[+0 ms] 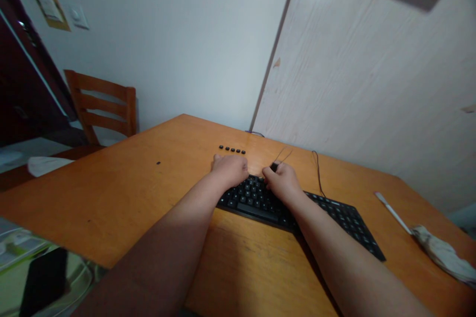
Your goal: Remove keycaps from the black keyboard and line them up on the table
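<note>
A black keyboard (pixel 256 198) lies on the wooden table, partly covered by my forearms. My left hand (pixel 231 171) is closed over its far left corner, steadying it; the fingertips are hidden. Above the far edge, my right hand (pixel 282 178) is closed around a wire keycap puller (pixel 274 166), whose two thin wire loops point up and away from the keys. Beyond my left hand, several black keycaps (pixel 232 149) stand in a neat row. One more small black piece (pixel 158 162) lies apart on the left.
On the right of the table (pixel 178 158) lie a white-handled brush (pixel 394 213) and a crumpled cloth (pixel 442 252). A dark cable (pixel 318 173) runs behind the keyboard. A wooden chair (pixel 104 104) stands at the far left, and a dark flat object (pixel 44 280) sits at lower left.
</note>
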